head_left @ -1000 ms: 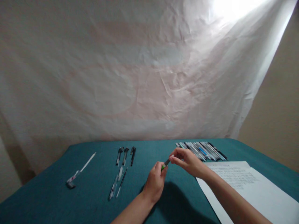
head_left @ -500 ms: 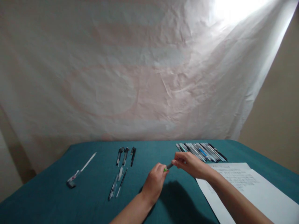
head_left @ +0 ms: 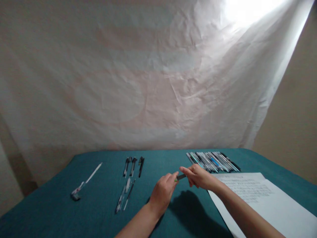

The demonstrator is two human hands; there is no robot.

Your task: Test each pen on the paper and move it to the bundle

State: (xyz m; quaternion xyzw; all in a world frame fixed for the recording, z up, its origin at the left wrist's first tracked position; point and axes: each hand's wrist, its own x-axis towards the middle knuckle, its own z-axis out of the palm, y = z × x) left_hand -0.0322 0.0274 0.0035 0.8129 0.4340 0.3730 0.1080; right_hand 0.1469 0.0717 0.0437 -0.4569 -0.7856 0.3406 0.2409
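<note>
Above the middle of the table, a short grey pen (head_left: 181, 177) with a green part bridges my two hands. My left hand (head_left: 162, 190) is closed around its green end, hiding the rest on that side. Fingers of my right hand (head_left: 196, 176) are bent round the grey end, the thumb lying along the top. To the left of my hands lie pen parts: a clear barrel (head_left: 120, 199), a thin refill (head_left: 129, 196) and a small clear piece (head_left: 127, 185). Behind these lie several capped black pens (head_left: 133, 166).
A row of several pens (head_left: 214, 161) lies at the back right. Sheets of handwritten paper (head_left: 267, 205) cover the right front. At far left, a white stick-like piece (head_left: 93, 173) lies by a crumpled wrapper with a dark end (head_left: 76, 195). A pale sheet (head_left: 148, 82) hangs behind the table.
My right hand has shifted its grip, with the thumb now stretched out and the fingers lower. My left hand still holds the pen in nearly the same spot.
</note>
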